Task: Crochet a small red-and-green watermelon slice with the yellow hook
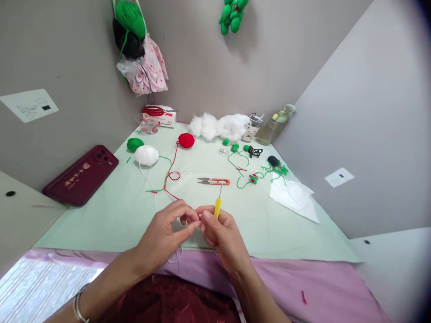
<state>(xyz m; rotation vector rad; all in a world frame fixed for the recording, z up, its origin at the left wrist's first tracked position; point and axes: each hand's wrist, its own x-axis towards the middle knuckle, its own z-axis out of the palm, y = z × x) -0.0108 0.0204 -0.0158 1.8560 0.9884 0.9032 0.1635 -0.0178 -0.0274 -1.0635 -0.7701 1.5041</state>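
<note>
1. Left hand: forearm enters from 7 o'clock, fingers curled, thumb and forefinger pinched at the tips.
2. Right hand: forearm enters from 5 o'clock, fingers closed, fingertips touching the left's.

Bare mat left of hands; scissors and strewn yarn ahead

The red yarn vanishes between the fingertips of the left hand and right hand, so whatever they pinch is hidden. The crochet hook has its lower handle buried in the right hand, and its tip is too small to make out. Print on the far box is unreadable. Both forearms are cut off by the near edge.
</note>
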